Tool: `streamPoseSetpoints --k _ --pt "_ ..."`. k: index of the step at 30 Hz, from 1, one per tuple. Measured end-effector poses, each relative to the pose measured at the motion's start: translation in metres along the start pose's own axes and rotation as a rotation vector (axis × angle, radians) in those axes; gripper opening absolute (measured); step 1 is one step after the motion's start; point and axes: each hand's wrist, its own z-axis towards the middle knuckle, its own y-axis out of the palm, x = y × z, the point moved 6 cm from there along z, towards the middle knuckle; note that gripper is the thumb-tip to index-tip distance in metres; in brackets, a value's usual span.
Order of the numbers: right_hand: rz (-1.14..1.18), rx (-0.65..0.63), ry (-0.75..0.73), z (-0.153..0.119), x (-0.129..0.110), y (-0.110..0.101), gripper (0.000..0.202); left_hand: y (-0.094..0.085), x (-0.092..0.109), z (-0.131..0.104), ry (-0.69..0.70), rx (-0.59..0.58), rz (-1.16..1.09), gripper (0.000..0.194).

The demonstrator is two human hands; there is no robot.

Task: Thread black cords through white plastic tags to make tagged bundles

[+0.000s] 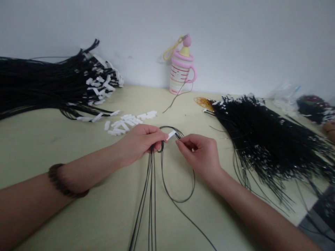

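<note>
Near the middle of the table, my left hand point(143, 143) is closed, with a small white plastic connector point(171, 135) sticking out between thumb and forefinger. Several thin black wires point(151, 181) hang from the same hand toward the table's near edge. Just right of the connector, my right hand point(201, 153) is pinched at its black wires, apparently on a thin wire end; the fingers hide most of it. A loose loop of black wire point(183, 201) lies on the table between the hands. Beyond my left hand lies a small heap of white connectors point(128, 122).
A thick bundle of black wires with white connectors point(47, 83) lies at the far left. Another black wire bundle point(267, 139) spreads across the right. A pink-and-white cup-shaped item point(180, 71) stands against the wall point(235, 42). Part of another person's hand point(330, 129) shows at the right edge.
</note>
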Motion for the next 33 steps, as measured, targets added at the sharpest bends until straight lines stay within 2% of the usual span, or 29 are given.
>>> streamPoseSetpoints --k 5,12,16,19,25,33 --pt "-0.036 0.006 -0.039 0.0 -0.002 0.0 0.011 -0.001 -0.002 0.001 -0.014 0.017 0.025 0.022" --pt "-0.14 0.045 -0.098 0.001 -0.007 -0.001 0.013 0.0 0.001 0.0 0.039 -0.003 0.068 0.025" --pt "-0.195 0.054 -0.221 0.0 -0.012 0.0 0.013 0.001 0.002 0.0 0.021 -0.015 0.084 0.019" --pt "-0.119 0.109 -0.321 -0.001 -0.013 -0.002 0.007 0.002 0.004 -0.001 0.023 -0.036 0.083 0.017" --pt "0.033 0.004 -0.416 -0.003 -0.014 0.006 0.01 0.006 0.007 -0.004 0.027 -0.08 0.135 0.021" --pt "-0.057 -0.046 -0.471 -0.004 -0.018 0.009 0.008 0.006 0.009 -0.004 0.041 -0.077 0.156 0.021"
